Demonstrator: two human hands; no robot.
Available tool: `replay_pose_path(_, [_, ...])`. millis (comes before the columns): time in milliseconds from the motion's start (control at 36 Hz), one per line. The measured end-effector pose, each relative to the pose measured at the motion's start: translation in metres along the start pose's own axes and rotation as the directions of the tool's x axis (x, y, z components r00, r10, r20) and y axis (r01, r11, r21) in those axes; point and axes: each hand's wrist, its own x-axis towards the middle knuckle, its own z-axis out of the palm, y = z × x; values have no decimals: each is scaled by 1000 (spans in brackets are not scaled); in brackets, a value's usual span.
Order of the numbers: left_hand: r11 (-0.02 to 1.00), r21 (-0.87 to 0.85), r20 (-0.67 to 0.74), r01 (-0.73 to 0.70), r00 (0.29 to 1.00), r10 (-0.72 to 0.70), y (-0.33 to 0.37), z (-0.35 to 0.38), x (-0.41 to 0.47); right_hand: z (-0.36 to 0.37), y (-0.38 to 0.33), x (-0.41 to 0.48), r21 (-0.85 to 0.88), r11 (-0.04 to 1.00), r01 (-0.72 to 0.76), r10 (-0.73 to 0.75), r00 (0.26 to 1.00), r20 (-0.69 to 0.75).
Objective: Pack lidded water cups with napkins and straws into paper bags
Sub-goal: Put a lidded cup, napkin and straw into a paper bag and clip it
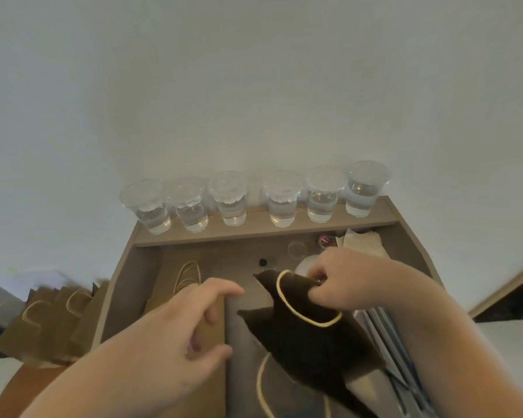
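Six clear plastic cups [234, 198] with flat lids, part full of water, in a row on a raised shelf [263, 226] at the back of the worktop [242, 254], against a plain pale wall. Below the shelf, a folded stack of napkins [364, 241] at far right, a small clear lid [296, 248] and a tiny black dot-like thing just beside. Long wrapped straws [387, 336] along the right edge, partly hidden under the right forearm. Open brown paper bag [302, 327] in the middle, mouth dark, cream cord handles looped. Right hand [341, 282] with the grip pinched closed on the bag's far rim. Left hand [191, 321] resting on a flat stack of brown bags [191, 285], fingers loosely curled, grip half wide, clasping nothing clearly. More flat bags [46, 324] off the worktop at left, fanned. No readable writing.
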Motion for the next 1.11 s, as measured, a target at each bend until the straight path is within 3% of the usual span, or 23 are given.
replay_pose_path(83, [986,-118,-240,-117,967,86,-2,3,10,1,-9,9,-34,999,2,1,996,91])
replay_pose_path(139, [983,-91,-333,-158,935,120,4,7,21,3,-12,15,-52,999,1,6,993,120])
replay_pose_path(278, [982,24,-163,-188,968,190,8,31,46,6,-13,27,-25,1000,14,-10,986,169])
replay_pose_path(417, [988,115,-33,-106,993,110,-6,47,63,12,-4,35,-18,998,62,-57,976,209])
replay_pose_path(556, [994,93,153,-50,988,36,-17,50,73,0,10,33,28,983,179,-181,960,215])
replay_pose_path(611, [995,85,180,-59,983,43,-21,51,75,-32,26,24,81,975,209,-216,972,89])
replay_pose_path(667, [995,66,201,-70,978,56,-24,51,76,-72,44,14,239,946,218,-152,952,-267])
replay_pose_path(722, [995,55,209,-83,975,70,-26,52,75,-108,61,10,313,923,224,30,769,-639])
replay_pose_path(750, [995,57,210,-86,975,73,-26,52,75,-124,70,13,263,952,156,94,670,-736])
replay_pose_path(778, [995,59,211,-86,975,71,-27,52,75,-137,78,18,202,978,48,128,624,-771])
replay_pose_path(806, [995,59,215,-81,974,67,-27,52,76,-148,86,26,152,986,-63,157,632,-759])
replay_pose_path(917, [998,37,235,-44,971,34,-25,55,77,-166,105,62,86,950,-300,295,777,-555])
replay_pose_path(1000, [999,24,228,-46,973,40,-23,57,76,-159,119,86,71,957,-282,281,832,-479])
replay_pose_path(1111, [999,-33,227,-42,973,48,-23,58,73,-153,133,105,85,975,-204,214,773,-597])
